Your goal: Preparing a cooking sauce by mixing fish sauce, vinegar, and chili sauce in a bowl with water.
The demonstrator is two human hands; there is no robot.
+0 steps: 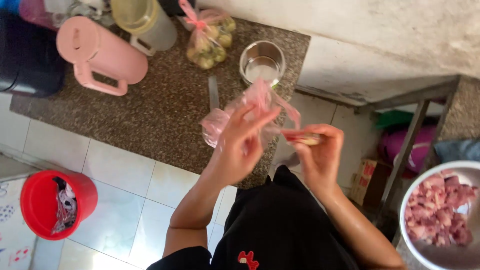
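My left hand [239, 145] is raised in front of me, its fingers pinching a thin, crumpled pink plastic bag [260, 100]. My right hand [320, 147] is closed on a small pale item with a red part [302, 137], which touches one stretched corner of the same bag. Both hands hover above the front edge of a speckled brown stone counter [165, 115]. What the small item is stays unclear because of blur.
On the counter stand a pink lidded jug [97, 52], a clear yellowish jug [145, 22], a tied bag of green fruit [210, 37], a steel cup [262, 62] and a knife [213, 92]. A bowl of chopped raw meat [442, 210] sits right. A red bucket [55, 202] stands on the tiled floor.
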